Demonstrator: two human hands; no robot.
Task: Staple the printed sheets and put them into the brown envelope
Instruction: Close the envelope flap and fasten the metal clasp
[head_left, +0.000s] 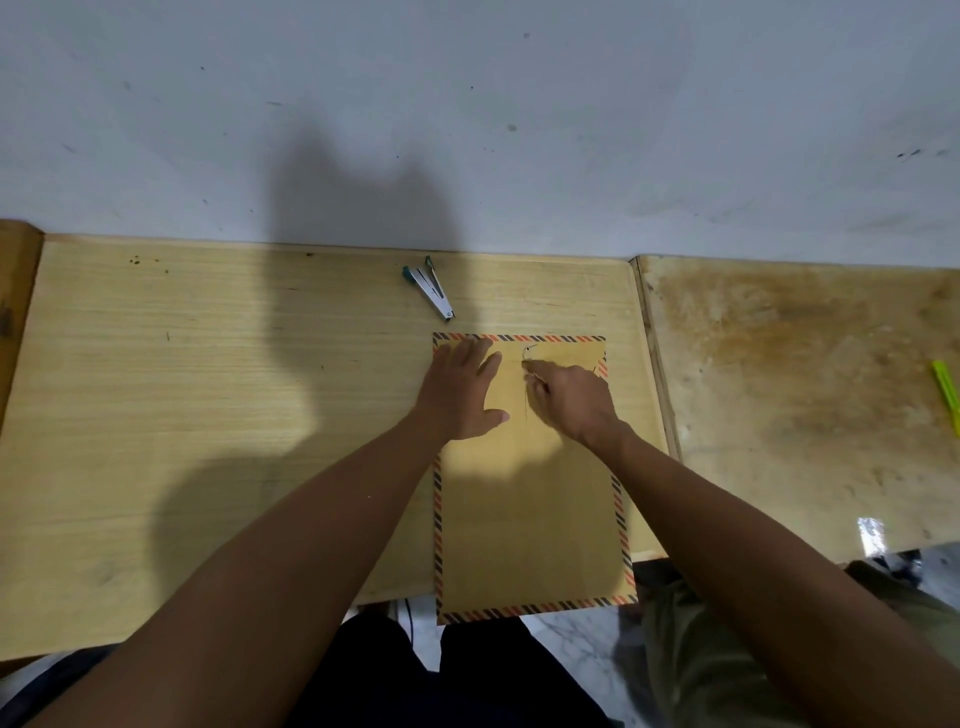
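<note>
Right grip (569, 400) pinches the thin string closure on the brown striped-border paper envelope (530, 499); left grip (462, 395) presses flat, fingers apart. Envelope's near edge overhangs the wooden surface (208, 415); teal-and-silver stapler (430, 292) lies farther off.

The right hand (574, 402) is covering the upper right part of the brown envelope (530, 514); its fingertips are curling under, so whether the grip is pinching the thin string there is too small to tell; the left hand (462, 392) is hiding the top left corner; printed sheets aren't showing, maybe inside; the envelope's btm edge is overhanging the tabletop (208, 415); a yellow-green item (946, 395) is getting cut off at the right edge.
</note>
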